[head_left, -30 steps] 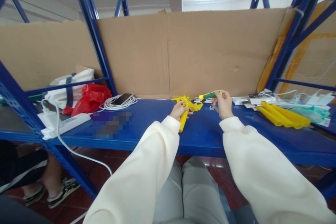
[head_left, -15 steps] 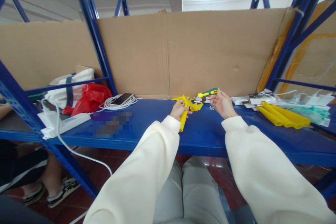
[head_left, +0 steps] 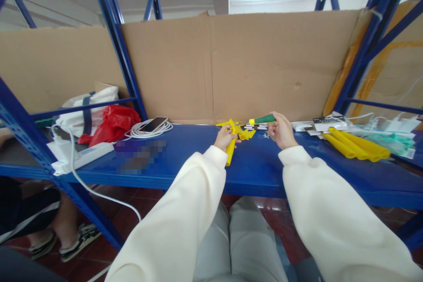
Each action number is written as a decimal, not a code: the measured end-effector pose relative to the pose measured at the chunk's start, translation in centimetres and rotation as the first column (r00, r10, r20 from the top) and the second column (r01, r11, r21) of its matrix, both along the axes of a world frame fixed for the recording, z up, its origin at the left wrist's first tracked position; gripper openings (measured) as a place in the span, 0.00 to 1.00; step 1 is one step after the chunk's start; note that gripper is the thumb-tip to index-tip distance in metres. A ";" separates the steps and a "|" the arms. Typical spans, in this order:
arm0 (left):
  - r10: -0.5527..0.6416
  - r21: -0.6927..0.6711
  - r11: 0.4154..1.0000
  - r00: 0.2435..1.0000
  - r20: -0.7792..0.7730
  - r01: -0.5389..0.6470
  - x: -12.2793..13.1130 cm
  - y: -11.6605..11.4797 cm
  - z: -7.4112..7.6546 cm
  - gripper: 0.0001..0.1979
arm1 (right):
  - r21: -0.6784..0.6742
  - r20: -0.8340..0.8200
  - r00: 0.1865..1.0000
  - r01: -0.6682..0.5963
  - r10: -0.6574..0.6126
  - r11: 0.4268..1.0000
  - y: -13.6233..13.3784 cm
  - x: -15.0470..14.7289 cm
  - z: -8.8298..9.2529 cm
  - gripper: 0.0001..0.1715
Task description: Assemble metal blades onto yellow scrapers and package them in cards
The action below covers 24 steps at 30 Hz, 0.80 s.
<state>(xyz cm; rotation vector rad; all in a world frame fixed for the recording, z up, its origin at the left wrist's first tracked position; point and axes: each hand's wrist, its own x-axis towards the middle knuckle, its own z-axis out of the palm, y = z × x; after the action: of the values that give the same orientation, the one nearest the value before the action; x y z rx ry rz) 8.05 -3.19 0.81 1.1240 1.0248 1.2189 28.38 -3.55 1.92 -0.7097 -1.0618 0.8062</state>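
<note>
My left hand [head_left: 224, 137] is closed around a yellow tube-shaped piece [head_left: 230, 152], which hangs below the fingers above the blue shelf. In my right hand [head_left: 279, 130] is the end of a screwdriver [head_left: 263, 119] with a green and yellow handle. Its shaft points left toward the top of the yellow piece; I cannot make out whether the tip touches it. More yellow parts [head_left: 246, 133] lie on the shelf just behind my left hand. Beside them are small black-and-white items [head_left: 256, 127], and tiny metal bits [head_left: 266, 135] sit near my right fingers.
Several yellow tubes [head_left: 358, 144] lie at the right by white boxes [head_left: 329, 122] and green-tinted plastic bags [head_left: 393, 142]. A phone [head_left: 153, 124] rests on coiled white cable at the left, near a red bag [head_left: 115, 122] and a power strip [head_left: 90, 155]. Cardboard [head_left: 251, 66] stands behind.
The screwdriver's handle has turned in my right hand and shows more green, its end slightly lower. My right fingers have closed further around it. My left hand stays put.
</note>
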 end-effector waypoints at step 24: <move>0.040 0.016 0.999 0.999 0.024 -0.040 0.0 -0.2 0.3 0.34 | -0.156 -0.050 0.987 -0.158 0.152 0.975 -0.3 0.0 0.5 0.28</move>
<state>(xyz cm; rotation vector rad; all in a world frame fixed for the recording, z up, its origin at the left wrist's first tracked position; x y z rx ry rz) 8.00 -3.38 1.07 1.1038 1.0250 1.2720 28.41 -3.84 2.37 -0.7494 -1.0354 1.0444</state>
